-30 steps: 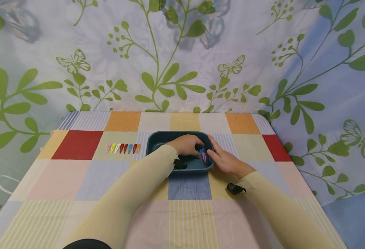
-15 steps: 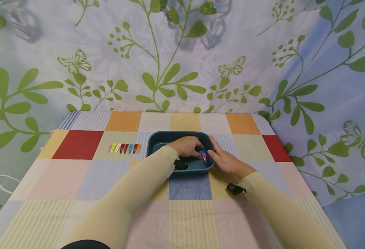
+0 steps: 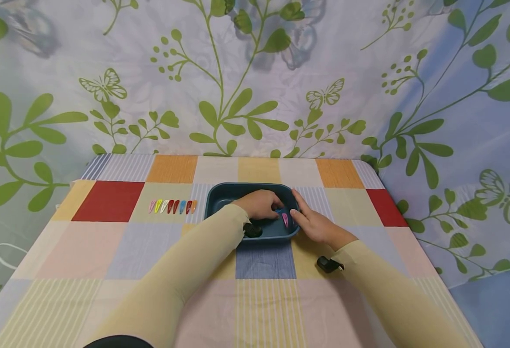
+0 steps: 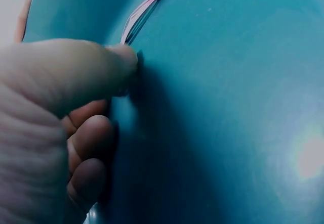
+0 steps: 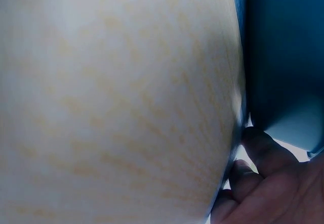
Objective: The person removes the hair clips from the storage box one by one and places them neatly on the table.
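Note:
My left hand (image 3: 261,204) reaches down into a dark teal plastic tray (image 3: 242,239), its thumb and fingertips pinching a blue hair clip (image 3: 279,211) near the right end. Most of that clip is hidden by the fingers. Close beside it on the tray floor lies a pink snap hair clip (image 3: 285,220); the left wrist view shows this pink clip (image 4: 144,11) just beyond the thumb tip. My right hand (image 3: 318,223) holds the tray's right side, thumb over the rim and fingers along the outer wall. In the right wrist view those fingers (image 5: 263,150) touch the wall.
Left of the tray, a neat row of several hair clips (image 3: 173,207) in pink, yellow, white, red, blue and orange lies on the patchwork tablecloth (image 3: 150,251). A leaf-patterned curtain (image 3: 237,77) hangs behind the table. A white cable (image 3: 5,256) loops at the left.
Both hands and the tray keep their places. The left fingertips shift slightly on the blue hair clip, and less of it shows now.

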Available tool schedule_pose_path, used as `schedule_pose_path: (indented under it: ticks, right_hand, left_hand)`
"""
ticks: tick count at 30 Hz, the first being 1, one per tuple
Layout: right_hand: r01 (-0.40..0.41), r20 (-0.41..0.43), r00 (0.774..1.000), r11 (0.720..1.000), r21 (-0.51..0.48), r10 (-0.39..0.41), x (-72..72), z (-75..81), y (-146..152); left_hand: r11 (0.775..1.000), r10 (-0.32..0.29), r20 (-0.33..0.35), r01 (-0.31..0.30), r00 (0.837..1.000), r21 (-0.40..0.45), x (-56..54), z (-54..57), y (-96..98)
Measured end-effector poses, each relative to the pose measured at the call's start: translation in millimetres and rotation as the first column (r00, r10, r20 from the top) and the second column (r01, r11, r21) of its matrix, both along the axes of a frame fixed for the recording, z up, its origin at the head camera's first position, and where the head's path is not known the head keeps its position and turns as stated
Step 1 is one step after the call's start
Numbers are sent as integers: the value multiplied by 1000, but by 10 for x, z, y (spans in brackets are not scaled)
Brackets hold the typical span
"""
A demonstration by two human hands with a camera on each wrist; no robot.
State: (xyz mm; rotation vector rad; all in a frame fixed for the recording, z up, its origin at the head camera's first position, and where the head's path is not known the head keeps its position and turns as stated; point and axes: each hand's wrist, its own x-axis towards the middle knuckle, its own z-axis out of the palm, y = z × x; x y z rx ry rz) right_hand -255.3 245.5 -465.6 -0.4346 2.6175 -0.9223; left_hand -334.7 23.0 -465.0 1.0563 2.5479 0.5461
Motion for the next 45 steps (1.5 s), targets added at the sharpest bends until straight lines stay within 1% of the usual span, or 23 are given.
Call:
schedule_pose_path:
  ticks: [7, 17, 23, 31, 34, 39, 45]
  right_hand:
    - [0, -4, 1000, 1000, 0, 0, 10, 2, -10]
    - [2, -12, 1000, 1000, -9, -2, 17, -4, -3]
    - [7, -10, 1000, 1000, -9, -7, 25, -5, -6]
    - [8, -13, 1000, 1000, -13, -8, 32, -10, -6]
    - [6, -11, 1000, 1000, -21, -6, 38, -1, -5]
    - [2, -8, 1000, 1000, -24, -2, 41, 3, -6]
    - [2, -10, 1000, 1000, -13, -2, 32, -17, -8]
  left_hand:
    - [1000, 9, 8, -9, 1000, 10, 5, 6, -25]
    - [1000, 5, -29, -5, 1000, -5, 14, -9, -26]
    - [1000, 15, -50, -16, 999, -11, 1, -38, -34]
    - [1000, 16, -71, -15, 997, 12, -12, -66, -38]
    - [1000, 22, -62, -21, 998, 20, -12, -67, -38]
    - [998, 29, -22, -28, 999, 51, -7, -79, -43]
    - [991, 35, 26, -38, 999, 125, 2, -67, -66]
